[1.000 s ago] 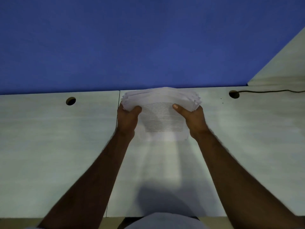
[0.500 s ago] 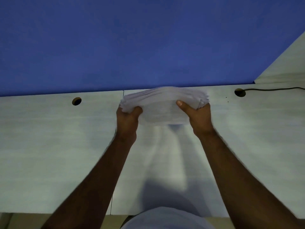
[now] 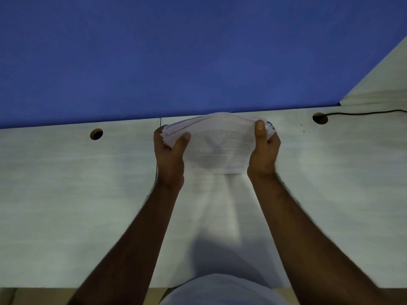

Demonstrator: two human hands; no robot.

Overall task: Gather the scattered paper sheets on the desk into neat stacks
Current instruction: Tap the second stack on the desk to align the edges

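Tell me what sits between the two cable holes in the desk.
In the head view, the paper stack lies between the left hole and the right hole, gripped by the left hand and right hand.

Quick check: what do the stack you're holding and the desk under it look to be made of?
Stack: thin white printed paper; it bows, edges fan at the left hand. Desk: likely pale matte woodgrain laminate, with faint streaks and a panel seam.

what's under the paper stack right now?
Below the paper stack, bare desk shows at its near edge. Left hand and right hand grip its sides, thumbs on top; the fingers beneath are covered, as is whether it touches the desk.
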